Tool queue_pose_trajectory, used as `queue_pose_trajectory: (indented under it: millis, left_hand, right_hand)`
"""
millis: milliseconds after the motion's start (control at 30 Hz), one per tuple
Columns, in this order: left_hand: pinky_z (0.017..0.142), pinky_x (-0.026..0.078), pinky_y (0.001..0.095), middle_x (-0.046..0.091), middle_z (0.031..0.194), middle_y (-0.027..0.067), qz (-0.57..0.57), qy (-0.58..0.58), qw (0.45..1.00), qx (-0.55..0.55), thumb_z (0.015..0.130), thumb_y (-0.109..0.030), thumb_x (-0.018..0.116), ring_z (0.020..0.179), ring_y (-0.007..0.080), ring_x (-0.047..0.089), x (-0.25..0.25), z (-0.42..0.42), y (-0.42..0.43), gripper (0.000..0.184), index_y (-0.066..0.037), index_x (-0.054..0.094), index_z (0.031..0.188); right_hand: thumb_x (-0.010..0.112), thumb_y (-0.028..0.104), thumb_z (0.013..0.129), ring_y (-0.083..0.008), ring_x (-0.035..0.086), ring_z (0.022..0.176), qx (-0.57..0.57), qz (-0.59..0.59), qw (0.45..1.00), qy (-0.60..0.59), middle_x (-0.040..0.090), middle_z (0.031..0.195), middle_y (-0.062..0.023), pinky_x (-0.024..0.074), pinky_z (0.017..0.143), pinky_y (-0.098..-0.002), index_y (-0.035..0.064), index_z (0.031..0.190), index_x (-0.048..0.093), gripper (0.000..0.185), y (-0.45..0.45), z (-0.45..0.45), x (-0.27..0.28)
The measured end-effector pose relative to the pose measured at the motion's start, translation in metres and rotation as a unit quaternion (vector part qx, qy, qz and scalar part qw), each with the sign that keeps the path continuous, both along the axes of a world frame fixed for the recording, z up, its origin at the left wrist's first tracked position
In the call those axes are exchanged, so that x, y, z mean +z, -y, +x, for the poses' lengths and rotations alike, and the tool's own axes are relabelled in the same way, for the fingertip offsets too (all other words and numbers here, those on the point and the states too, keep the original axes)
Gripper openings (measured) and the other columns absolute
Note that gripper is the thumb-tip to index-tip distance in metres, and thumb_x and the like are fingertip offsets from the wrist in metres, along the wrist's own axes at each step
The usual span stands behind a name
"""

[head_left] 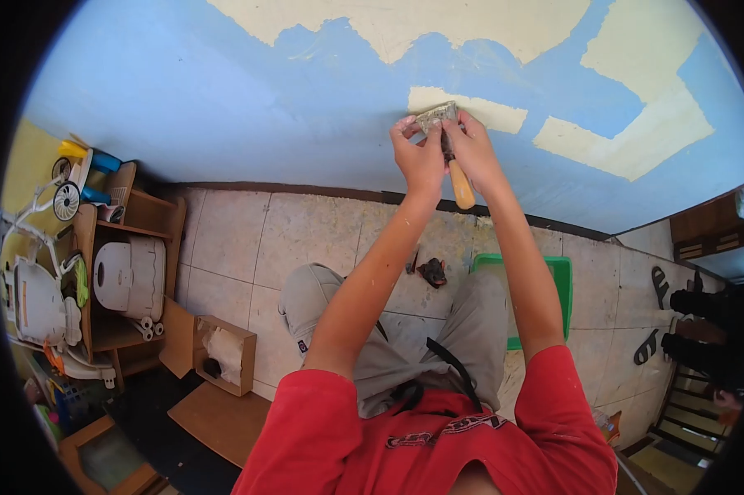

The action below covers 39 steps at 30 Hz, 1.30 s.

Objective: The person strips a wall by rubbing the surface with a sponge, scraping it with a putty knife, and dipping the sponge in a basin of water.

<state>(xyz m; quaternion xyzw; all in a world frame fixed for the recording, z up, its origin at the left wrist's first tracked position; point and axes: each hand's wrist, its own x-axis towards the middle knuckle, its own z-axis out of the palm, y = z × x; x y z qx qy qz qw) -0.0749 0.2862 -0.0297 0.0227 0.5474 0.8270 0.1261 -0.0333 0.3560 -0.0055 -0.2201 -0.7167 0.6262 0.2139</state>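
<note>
Both hands meet in front of the blue wall (223, 115), around a scraper (461, 186) with a wooden handle that points down towards me. My left hand (418, 162) is closed on the left side of its dirty, putty-smeared blade. My right hand (473, 152) is closed around the scraper near the blade, and the handle sticks out below the fingers. The blade lies in front of a small cream patch (496, 114) on the wall. Whether the blade touches the wall, I cannot tell. Larger cream patches with ragged edges spread above and to the right.
A green tub (563, 297) stands beside my right knee. Between my knees lies a dark crumpled thing (431, 272) on the stained tiles (306, 231). Wooden shelves (153, 206) and an open cardboard box (244, 363) are at left. A person's sandalled feet (654, 346) are at right.
</note>
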Motion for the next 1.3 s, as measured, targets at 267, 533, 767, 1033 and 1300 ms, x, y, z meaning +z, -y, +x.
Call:
queue_pose_trajectory:
  millis: [267, 533, 767, 1033, 1300]
  left_hand:
    - [0.039, 0.038, 0.0263, 0.057, 0.068, 0.0055, 0.077, -0.007, 0.980, -0.184, 0.089, -0.009, 0.065, 0.053, 0.0105, 0.048, 0.037, -0.050, 0.046, 0.019, 0.003, 0.062, 0.104]
    - [0.038, 0.038, 0.0268, 0.060, 0.069, 0.0060, 0.084, -0.008, 0.974, -0.209, 0.090, -0.011, 0.065, 0.053, 0.0107, 0.048, 0.051, -0.053, 0.028, 0.014, 0.003, 0.065, 0.094]
    - [0.068, 0.055, 0.0351, 0.070, 0.081, 0.0153, -0.464, -0.183, 0.782, -0.374, 0.079, -0.035, 0.068, 0.073, 0.0233, 0.069, -0.023, -0.049, 0.055, 0.034, -0.002, 0.071, 0.086]
    - [0.084, 0.053, 0.0401, 0.071, 0.106, 0.0130, -0.605, -0.285, 0.485, -0.563, 0.087, -0.044, 0.061, 0.093, 0.0293, 0.068, -0.043, -0.027, 0.158, 0.046, -0.010, 0.067, 0.118]
    - [0.085, 0.051, 0.0386, 0.069, 0.110, 0.0152, -0.448, -0.140, 0.675, -0.569, 0.092, -0.039, 0.057, 0.099, 0.0288, 0.067, -0.100, -0.058, 0.153, 0.042, -0.008, 0.067, 0.117]
  right_hand:
    - [0.046, 0.023, 0.102, -0.0138, 0.053, 0.044, -0.053, -0.199, 0.961, -0.186, 0.060, 0.069, -0.0086, 0.0439, 0.037, -0.0260, 0.0035, 0.098, 0.051, 0.021, 0.049, -0.020, 0.013]
    - [0.047, 0.023, 0.100, -0.0135, 0.053, 0.043, -0.125, -0.136, 0.964, -0.191, 0.059, 0.068, -0.0091, 0.0428, 0.036, -0.0263, 0.0042, 0.097, 0.049, 0.019, 0.041, -0.018, 0.029]
    - [0.051, 0.021, 0.096, -0.0157, 0.051, 0.047, -0.058, -0.398, 0.913, -0.070, 0.056, 0.066, -0.0076, 0.0437, 0.042, -0.0291, 0.0072, 0.101, 0.044, 0.016, 0.054, 0.050, -0.128]
    - [0.050, 0.014, 0.093, -0.0174, 0.052, 0.054, -0.073, -0.545, 0.828, 0.107, 0.052, 0.080, -0.0108, 0.0453, 0.045, -0.0328, 0.0027, 0.114, 0.038, 0.027, 0.134, 0.094, -0.288]
    - [0.054, 0.014, 0.093, -0.0158, 0.051, 0.056, -0.039, -0.465, 0.882, 0.064, 0.050, 0.079, -0.0067, 0.0432, 0.046, -0.0301, 0.0089, 0.111, 0.033, 0.028, 0.122, 0.107, -0.209]
